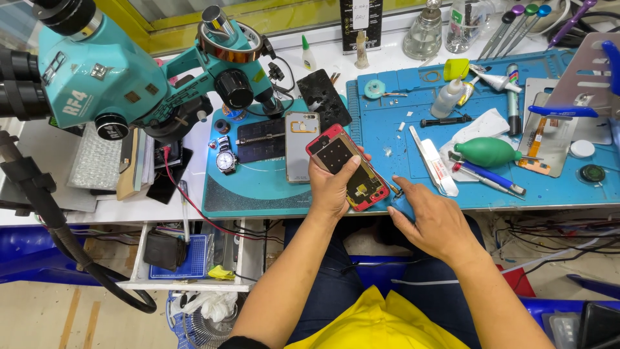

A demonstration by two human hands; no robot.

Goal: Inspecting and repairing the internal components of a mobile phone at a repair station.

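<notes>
Gripping the opened red phone point(343, 169), left hand point(330, 187) tilts it upward.

The open red-framed phone point(347, 170) sits in the left hand point(332, 190) at the counter's point(394, 58) front edge, the right hand point(434, 223) just at its 4 o'clock. At the phone's 10 o'clock, a silver phone back cover point(301, 146) and a dark rectangular panel point(260, 139) lie close, with a steel wristwatch point(226, 159) beyond. Farther at 10 o'clock the teal stereo microscope point(123, 77) overhangs the teal mat point(258, 187). At 3 o'clock a white flat strip point(434, 163), blue pens point(489, 178) and a green rubber blower bulb point(489, 152) crowd the blue mat point(400, 129). Bare mat shows at 1 o'clock and at 8 o'clock.
</notes>
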